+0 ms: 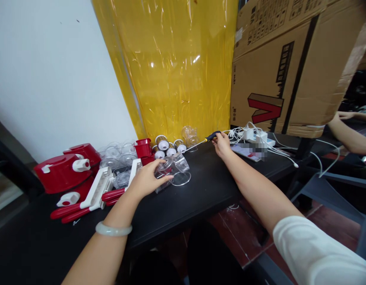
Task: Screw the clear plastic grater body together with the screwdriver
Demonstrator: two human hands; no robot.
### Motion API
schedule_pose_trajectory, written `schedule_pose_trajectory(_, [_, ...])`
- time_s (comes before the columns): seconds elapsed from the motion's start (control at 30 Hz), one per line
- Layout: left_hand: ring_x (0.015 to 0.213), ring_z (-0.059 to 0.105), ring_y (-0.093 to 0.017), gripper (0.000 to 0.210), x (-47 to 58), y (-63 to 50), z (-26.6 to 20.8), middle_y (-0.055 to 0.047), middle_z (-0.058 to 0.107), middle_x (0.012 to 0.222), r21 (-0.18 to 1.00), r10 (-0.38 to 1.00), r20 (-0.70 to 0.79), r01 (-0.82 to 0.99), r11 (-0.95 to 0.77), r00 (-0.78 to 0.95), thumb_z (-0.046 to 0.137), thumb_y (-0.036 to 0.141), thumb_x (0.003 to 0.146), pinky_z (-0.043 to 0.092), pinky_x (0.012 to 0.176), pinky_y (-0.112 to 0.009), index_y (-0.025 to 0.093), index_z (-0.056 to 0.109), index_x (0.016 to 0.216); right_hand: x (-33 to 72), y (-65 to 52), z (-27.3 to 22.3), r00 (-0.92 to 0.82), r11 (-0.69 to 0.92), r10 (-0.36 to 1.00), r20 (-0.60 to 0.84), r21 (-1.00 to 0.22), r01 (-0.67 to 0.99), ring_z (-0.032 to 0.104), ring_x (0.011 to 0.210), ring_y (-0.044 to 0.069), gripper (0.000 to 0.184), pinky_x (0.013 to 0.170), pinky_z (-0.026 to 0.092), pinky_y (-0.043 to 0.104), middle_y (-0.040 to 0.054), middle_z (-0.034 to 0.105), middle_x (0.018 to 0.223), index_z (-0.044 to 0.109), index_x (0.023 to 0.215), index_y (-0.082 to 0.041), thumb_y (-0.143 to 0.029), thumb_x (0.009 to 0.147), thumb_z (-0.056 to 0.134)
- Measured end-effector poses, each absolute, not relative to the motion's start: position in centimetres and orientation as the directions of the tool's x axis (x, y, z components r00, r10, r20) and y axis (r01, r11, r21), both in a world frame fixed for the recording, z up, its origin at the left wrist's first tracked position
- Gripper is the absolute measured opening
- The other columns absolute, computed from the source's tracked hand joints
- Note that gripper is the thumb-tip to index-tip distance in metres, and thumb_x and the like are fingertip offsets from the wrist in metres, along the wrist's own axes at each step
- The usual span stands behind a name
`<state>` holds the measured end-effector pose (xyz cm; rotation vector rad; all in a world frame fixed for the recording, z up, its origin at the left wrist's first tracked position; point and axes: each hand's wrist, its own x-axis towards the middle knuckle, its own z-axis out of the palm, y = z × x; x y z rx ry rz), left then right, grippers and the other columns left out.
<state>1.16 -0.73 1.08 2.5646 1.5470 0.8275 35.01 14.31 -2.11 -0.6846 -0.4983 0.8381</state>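
Note:
My right hand [222, 145] is closed around the dark handle of a screwdriver [212, 136]. The screwdriver's thin shaft points left, with its tip close to a clear plastic part [180, 163] that has a round flange. My left hand [149, 177] has its thumb and fingers around this clear part, above the black table [197, 186]; the contact is partly hidden. Behind it lie several small cylinders [162, 143] with gold-brown sides and white ends. Red square containers [143, 148] stand beside them. Another clear part [190, 136] sits at the back.
At the left are red housings [62, 171], white frames with red handles [98, 188] and several clear cups [119, 152]. At the right lie a phone [245, 152] and a power strip with white cables [262, 137]. A large cardboard box [278, 79] stands behind. Another person's arm [347, 132] shows far right.

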Motion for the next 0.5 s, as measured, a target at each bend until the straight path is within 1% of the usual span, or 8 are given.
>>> schedule_pose_trajectory(0.1, [0.101, 0.071, -0.032, 0.067, 1.27, -0.78, 1.12, -0.011, 0.074, 0.114, 0.292, 0.831, 0.426, 0.814, -0.502, 0.359, 0.071, 0.065, 0.077, 0.054, 0.089, -0.044, 0.023, 0.06, 0.127, 35.12, 14.04, -2.05, 0.534, 0.489, 0.826, 0.177, -0.697, -0.524, 0.059, 0.061, 0.008, 0.019, 0.051, 0.042, 0.017, -0.0032, 0.068, 0.077, 0.05, 0.084, -0.023, -0.024, 0.074, 0.066])
schedule_pose_trajectory(0.17, [0.101, 0.071, -0.032, 0.067, 1.3, -0.8, 1.12, -0.01, 0.074, 0.114, 0.291, 0.83, 0.429, 0.816, -0.5, 0.356, 0.071, 0.066, 0.076, 0.054, 0.089, -0.044, 0.023, 0.061, 0.127, 35.12, 13.92, -2.04, 0.515, 0.483, 0.837, 0.187, -0.694, -0.534, 0.06, 0.062, 0.008, 0.018, 0.052, 0.043, 0.017, -0.002, 0.069, 0.08, 0.049, 0.081, -0.023, -0.027, 0.077, 0.065])
schedule_pose_trajectory(0.27, [0.102, 0.071, -0.032, 0.066, 1.27, -0.78, 1.08, -0.01, 0.074, 0.115, 0.295, 0.829, 0.431, 0.813, -0.502, 0.356, 0.071, 0.066, 0.077, 0.054, 0.09, -0.044, 0.023, 0.061, 0.127, 34.96, 14.0, -2.1, 0.526, 0.484, 0.831, 0.179, -0.699, -0.527, 0.062, 0.062, 0.01, 0.027, 0.051, 0.044, 0.018, -0.0042, 0.068, 0.08, 0.046, 0.087, -0.025, -0.037, 0.079, 0.069])
schedule_pose_trajectory(0.33, [0.103, 0.071, -0.031, 0.066, 1.26, -0.78, 1.07, -0.011, 0.074, 0.116, 0.298, 0.83, 0.427, 0.811, -0.503, 0.359, 0.071, 0.066, 0.077, 0.054, 0.09, -0.044, 0.023, 0.06, 0.127, 34.82, 14.19, -2.19, 0.553, 0.491, 0.816, 0.17, -0.71, -0.505, 0.062, 0.06, 0.01, 0.037, 0.05, 0.044, 0.018, -0.0061, 0.066, 0.08, 0.044, 0.093, -0.028, -0.04, 0.076, 0.074])
schedule_pose_trajectory(0.4, [0.104, 0.07, -0.031, 0.066, 1.29, -0.83, 1.1, -0.011, 0.073, 0.116, 0.299, 0.833, 0.42, 0.811, -0.502, 0.361, 0.071, 0.065, 0.077, 0.054, 0.091, -0.044, 0.023, 0.06, 0.127, 34.73, 14.34, -2.24, 0.582, 0.492, 0.798, 0.153, -0.724, -0.484, 0.059, 0.057, 0.009, 0.042, 0.049, 0.042, 0.016, -0.0076, 0.064, 0.077, 0.043, 0.095, -0.028, -0.035, 0.072, 0.077])
schedule_pose_trajectory(0.43, [0.104, 0.07, -0.031, 0.066, 1.31, -0.87, 1.13, -0.011, 0.073, 0.116, 0.3, 0.834, 0.417, 0.812, -0.501, 0.361, 0.071, 0.065, 0.078, 0.054, 0.091, -0.044, 0.022, 0.06, 0.127, 34.73, 14.36, -2.24, 0.59, 0.49, 0.794, 0.147, -0.728, -0.479, 0.058, 0.056, 0.008, 0.04, 0.049, 0.042, 0.016, -0.0081, 0.063, 0.074, 0.043, 0.094, -0.027, -0.032, 0.072, 0.077])
schedule_pose_trajectory(0.5, [0.104, 0.07, -0.031, 0.065, 1.34, -0.94, 1.19, -0.011, 0.073, 0.116, 0.299, 0.834, 0.417, 0.812, -0.502, 0.362, 0.071, 0.064, 0.078, 0.054, 0.091, -0.044, 0.023, 0.06, 0.126, 34.78, 14.29, -2.16, 0.583, 0.487, 0.8, 0.146, -0.726, -0.486, 0.057, 0.056, 0.008, 0.029, 0.05, 0.042, 0.016, -0.0077, 0.06, 0.068, 0.046, 0.089, -0.025, -0.024, 0.074, 0.071])
